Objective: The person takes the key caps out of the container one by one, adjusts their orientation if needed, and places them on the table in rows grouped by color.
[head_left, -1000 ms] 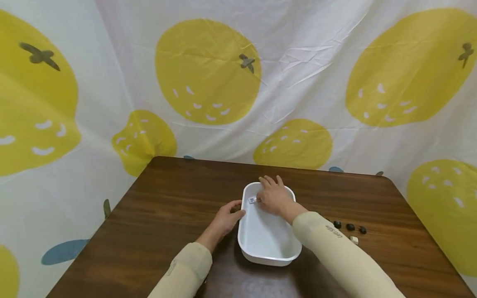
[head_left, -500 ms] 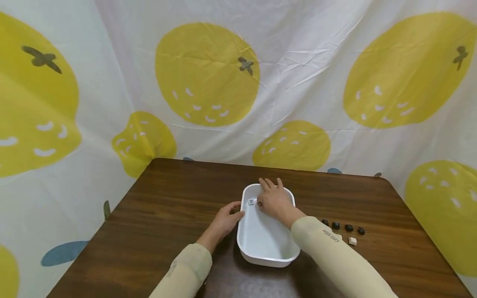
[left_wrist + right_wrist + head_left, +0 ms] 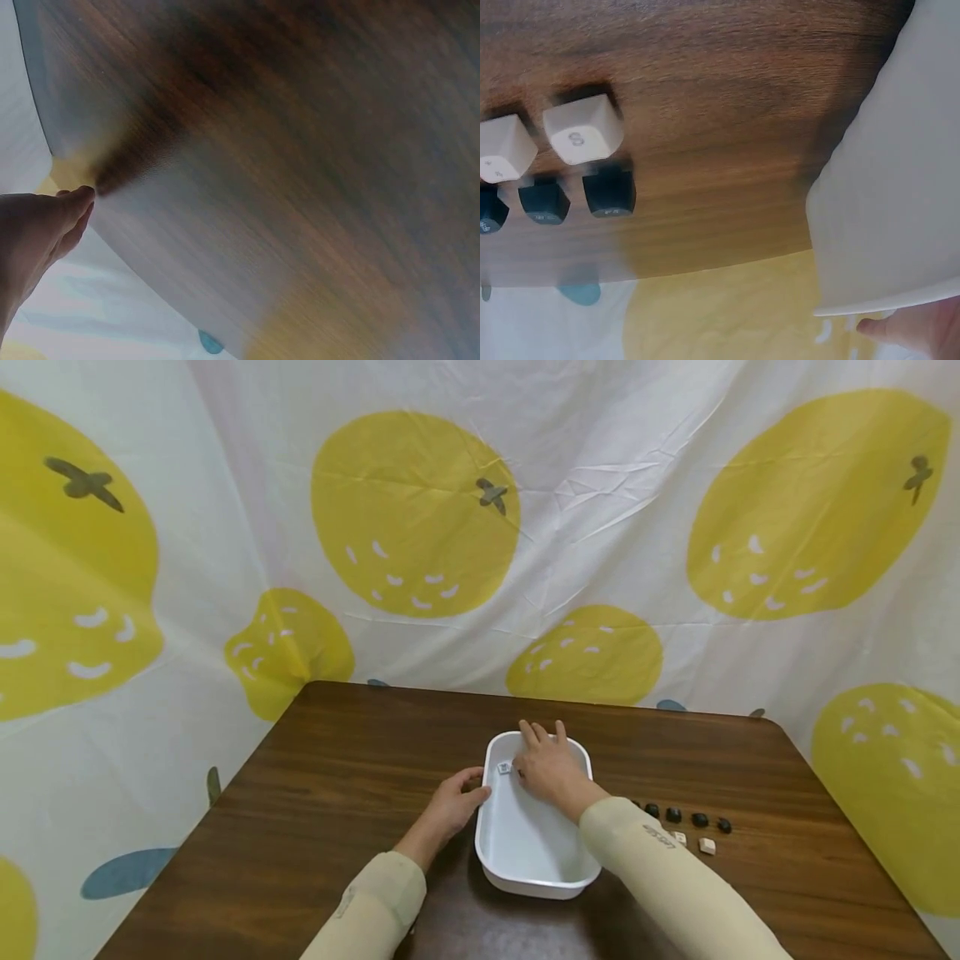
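The white plastic basin (image 3: 538, 852) stands on the wooden table. My left hand (image 3: 450, 806) holds its left rim, thumb over the edge; in the left wrist view that hand (image 3: 45, 232) shows only at the left margin. Inside the basin's far end, my right hand (image 3: 549, 768) has thumb and index finger pinched low at a small white keycap, mostly hidden by the fingers, while the other fingers spread upward. Just left of those fingertips, another white keycap (image 3: 504, 768) lies on the basin floor. The right wrist view shows the basin wall (image 3: 892, 180) and a bit of the right hand (image 3: 911, 330).
Right of the basin, black keycaps (image 3: 673, 815) lie in a row on the table, with white keycaps (image 3: 707, 846) in front of them. The right forearm (image 3: 660, 860) passes over the basin's right rim and covers part of these rows. A lemon-print cloth (image 3: 420, 643) hangs behind the table.
The right hand shifts slightly inside the basin, and the keycap beside its fingers sits a little differently. More keycaps show past the right sleeve. The left hand stays at the rim.
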A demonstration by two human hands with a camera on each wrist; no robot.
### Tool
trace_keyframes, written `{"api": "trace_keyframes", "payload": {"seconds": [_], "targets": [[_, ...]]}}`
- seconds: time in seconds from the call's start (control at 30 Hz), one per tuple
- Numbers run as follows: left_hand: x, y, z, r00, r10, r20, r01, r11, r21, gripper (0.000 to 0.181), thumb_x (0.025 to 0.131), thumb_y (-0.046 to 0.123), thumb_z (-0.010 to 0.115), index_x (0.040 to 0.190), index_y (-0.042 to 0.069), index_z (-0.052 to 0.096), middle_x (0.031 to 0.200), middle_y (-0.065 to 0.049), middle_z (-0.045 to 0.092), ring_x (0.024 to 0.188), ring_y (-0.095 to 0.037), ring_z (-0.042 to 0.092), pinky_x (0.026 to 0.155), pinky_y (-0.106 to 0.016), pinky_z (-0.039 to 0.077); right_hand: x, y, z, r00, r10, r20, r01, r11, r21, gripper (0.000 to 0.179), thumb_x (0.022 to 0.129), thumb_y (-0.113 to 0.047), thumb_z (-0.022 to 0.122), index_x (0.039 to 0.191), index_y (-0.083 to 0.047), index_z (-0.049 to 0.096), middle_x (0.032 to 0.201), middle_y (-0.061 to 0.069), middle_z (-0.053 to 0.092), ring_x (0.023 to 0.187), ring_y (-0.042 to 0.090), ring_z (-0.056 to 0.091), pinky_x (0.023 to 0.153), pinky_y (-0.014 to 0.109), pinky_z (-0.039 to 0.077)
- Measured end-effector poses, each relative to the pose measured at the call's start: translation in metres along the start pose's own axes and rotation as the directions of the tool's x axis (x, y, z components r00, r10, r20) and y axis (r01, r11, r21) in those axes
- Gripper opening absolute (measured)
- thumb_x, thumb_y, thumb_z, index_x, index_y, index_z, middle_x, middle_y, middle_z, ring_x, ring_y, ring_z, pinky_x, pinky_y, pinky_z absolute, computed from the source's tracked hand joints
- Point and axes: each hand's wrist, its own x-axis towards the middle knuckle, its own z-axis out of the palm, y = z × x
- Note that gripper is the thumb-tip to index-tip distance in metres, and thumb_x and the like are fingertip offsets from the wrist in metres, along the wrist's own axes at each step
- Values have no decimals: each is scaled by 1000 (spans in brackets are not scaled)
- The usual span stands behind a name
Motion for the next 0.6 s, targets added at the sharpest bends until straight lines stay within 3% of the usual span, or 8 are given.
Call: {"api": "trace_keyframes", "payload": {"seconds": [0.2,0.37,0.6], "targets": [[0,1,1,1000,-21,16,21,1000,-2,38,97,10,60,132,-3,58,131,-25,55,112,-35,55,93,-45,47,-3,2,-5,1000,7,5,-7,999,-35,23,95,-37,61,111,-28,76,156,15,35,141,35,33,110,67,19],[1,0,1,1000,-19,14,19,1000,-1,38,96,10,61,132,-2,58,132,-25,54,114,-36,54,95,-47,47,-13,11,-15,993,22,-117,-14,998,68,19,92,-34,68,108,-28,77,151,16,42,138,36,38,109,67,21],[0,1,0,1000,-26,12,26,1000,-2,37,97,9,60,132,-3,58,134,-26,52,119,-38,51,97,-48,46,-39,39,-23,929,94,-357,-8,972,236,21,83,-25,81,103,-17,79,123,14,63,116,34,56,104,65,31]]}}
